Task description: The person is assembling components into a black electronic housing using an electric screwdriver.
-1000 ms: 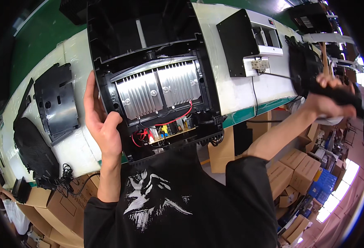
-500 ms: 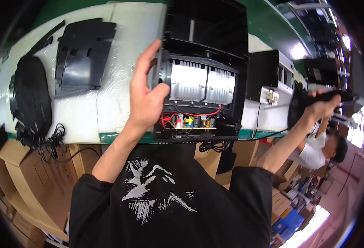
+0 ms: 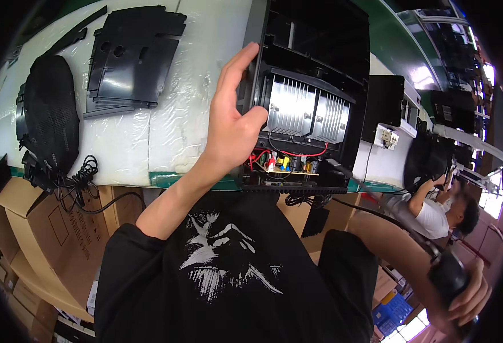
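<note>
Left hand (image 3: 231, 123) grips left wall of open black plastic housing with ribbed silver heat sink (image 3: 308, 108), lying at bench near edge | right hand (image 3: 463, 294) closed around black power screwdriver (image 3: 443, 271), low right, well apart | step: bracing for fastening, I judge | next: tool tip must reach housing

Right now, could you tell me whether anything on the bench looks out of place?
Nothing looks damaged. The open black housing overhangs the bench edge, steadied by the left hand, and cables dangle off the edge.
</note>
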`<state>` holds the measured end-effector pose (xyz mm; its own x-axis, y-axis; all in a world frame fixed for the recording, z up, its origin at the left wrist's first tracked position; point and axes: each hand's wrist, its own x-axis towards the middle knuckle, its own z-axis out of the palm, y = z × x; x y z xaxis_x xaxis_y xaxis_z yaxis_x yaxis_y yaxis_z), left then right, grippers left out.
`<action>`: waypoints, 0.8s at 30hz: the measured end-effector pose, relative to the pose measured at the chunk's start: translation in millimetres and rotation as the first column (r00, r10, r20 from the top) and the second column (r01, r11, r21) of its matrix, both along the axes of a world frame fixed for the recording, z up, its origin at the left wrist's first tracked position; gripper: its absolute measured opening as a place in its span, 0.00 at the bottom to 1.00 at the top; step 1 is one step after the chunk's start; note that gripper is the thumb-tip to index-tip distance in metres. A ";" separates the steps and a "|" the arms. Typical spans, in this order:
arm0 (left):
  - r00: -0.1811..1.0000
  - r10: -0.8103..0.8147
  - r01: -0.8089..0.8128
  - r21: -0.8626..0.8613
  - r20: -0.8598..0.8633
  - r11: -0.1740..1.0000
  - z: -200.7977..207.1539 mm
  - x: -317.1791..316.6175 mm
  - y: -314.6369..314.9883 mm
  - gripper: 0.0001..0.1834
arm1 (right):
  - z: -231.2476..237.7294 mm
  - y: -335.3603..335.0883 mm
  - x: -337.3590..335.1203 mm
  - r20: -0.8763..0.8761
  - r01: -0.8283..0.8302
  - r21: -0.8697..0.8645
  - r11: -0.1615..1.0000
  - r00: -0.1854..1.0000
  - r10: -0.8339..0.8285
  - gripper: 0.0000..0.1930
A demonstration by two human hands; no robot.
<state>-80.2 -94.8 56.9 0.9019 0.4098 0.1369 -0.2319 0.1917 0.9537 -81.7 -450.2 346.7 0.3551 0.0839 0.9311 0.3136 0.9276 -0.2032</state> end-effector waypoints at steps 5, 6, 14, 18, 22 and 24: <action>0.999 0.035 -0.034 0.012 -0.021 0.999 -6.5 -5.2 4.0 0.38 | -86.4 194.6 7.7 -0.150 -0.002 -0.312 0.950 0.988 -0.048 0.14; 1.000 0.026 -0.026 -0.005 -0.015 1.000 -5.8 -4.6 2.3 0.38 | -88.7 198.3 6.3 -0.163 -0.025 -0.345 0.938 0.986 -0.034 0.14; 0.999 -0.010 0.010 -0.007 0.050 1.000 -2.8 1.3 -1.0 0.38 | -115.3 216.3 -13.5 -0.126 0.195 -0.338 0.921 0.960 -0.250 0.19; 1.000 -0.005 0.005 -0.017 0.022 1.000 -4.0 -1.9 1.1 0.38 | -125.6 215.5 -19.3 -0.162 0.182 -0.502 0.846 0.941 -0.299 0.21; 0.999 -0.031 0.030 -0.089 -0.009 0.996 -2.1 -2.4 0.8 0.39 | -145.9 227.0 -30.3 -0.133 0.263 -0.450 0.853 0.925 -0.356 0.24; 0.999 -0.034 0.033 -0.077 -0.010 0.996 -2.6 -1.6 0.6 0.39 | -146.4 226.3 -32.8 -0.143 0.234 -0.542 0.807 0.921 -0.363 0.23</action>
